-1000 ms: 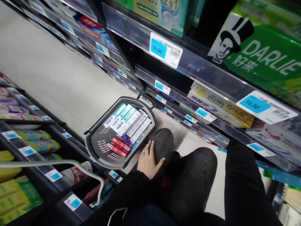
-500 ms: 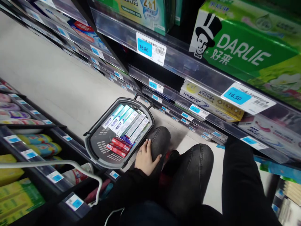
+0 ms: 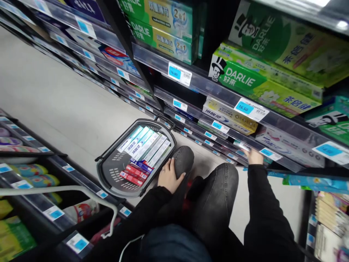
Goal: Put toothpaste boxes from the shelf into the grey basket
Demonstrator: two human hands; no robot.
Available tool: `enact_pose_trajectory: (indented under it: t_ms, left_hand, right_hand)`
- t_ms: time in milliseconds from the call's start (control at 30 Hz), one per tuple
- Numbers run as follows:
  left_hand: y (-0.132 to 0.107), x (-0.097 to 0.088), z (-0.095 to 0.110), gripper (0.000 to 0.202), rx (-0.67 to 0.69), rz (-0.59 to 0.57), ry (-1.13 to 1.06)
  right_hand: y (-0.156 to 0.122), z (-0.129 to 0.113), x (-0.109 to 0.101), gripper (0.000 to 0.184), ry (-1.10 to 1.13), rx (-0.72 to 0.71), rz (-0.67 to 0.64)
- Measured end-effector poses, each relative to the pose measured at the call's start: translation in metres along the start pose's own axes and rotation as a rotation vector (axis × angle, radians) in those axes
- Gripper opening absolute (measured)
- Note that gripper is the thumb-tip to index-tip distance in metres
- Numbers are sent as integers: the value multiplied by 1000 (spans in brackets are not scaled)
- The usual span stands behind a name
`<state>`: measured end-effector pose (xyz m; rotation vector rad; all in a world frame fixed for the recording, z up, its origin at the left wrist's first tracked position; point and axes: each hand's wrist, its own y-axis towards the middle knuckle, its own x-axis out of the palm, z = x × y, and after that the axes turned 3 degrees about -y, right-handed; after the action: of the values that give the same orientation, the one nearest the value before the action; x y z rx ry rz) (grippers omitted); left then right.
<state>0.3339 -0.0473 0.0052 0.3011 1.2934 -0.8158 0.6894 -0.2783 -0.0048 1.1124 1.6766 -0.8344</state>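
My left hand (image 3: 169, 177) lies on my left knee, fingers spread and holding nothing. Close to its fingertips stands a dark grey shopping basket (image 3: 107, 178) on the floor. Inside are several white and teal toothpaste boxes (image 3: 148, 147), several red boxes (image 3: 133, 174) and a blue box (image 3: 144, 164). My right hand (image 3: 255, 157) is at the edge of a low shelf on the right. Its fingers are closed on the end of a small white and teal toothpaste box (image 3: 242, 145), partly hidden by the shelf edge and fingers.
Green Darlie toothpaste boxes (image 3: 245, 80) fill the shelf above my right hand. A yellow and white box (image 3: 229, 114) sits lower down. Price tags (image 3: 251, 108) line the shelf edges. Another shelf unit (image 3: 35, 189) borders the aisle on the left. A white cable (image 3: 81, 188) crosses in front of it.
My right hand, hidden behind the shelf edge before, now shows with a small box at its fingers. The view has pulled back from the shelves. My left hand stays on the knee.
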Motion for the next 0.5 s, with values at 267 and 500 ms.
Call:
enact_pose_trajectory:
  t_ms: [267,500]
  left_hand:
    - [-1,-3,3,79,32,41,-91]
    - [-32,-93,66,98,602,-217,-839]
  right_hand:
    - [-71,-24,-28,31,125,-688,122]
    - [-152,-95,-107,51,692,-773,-167]
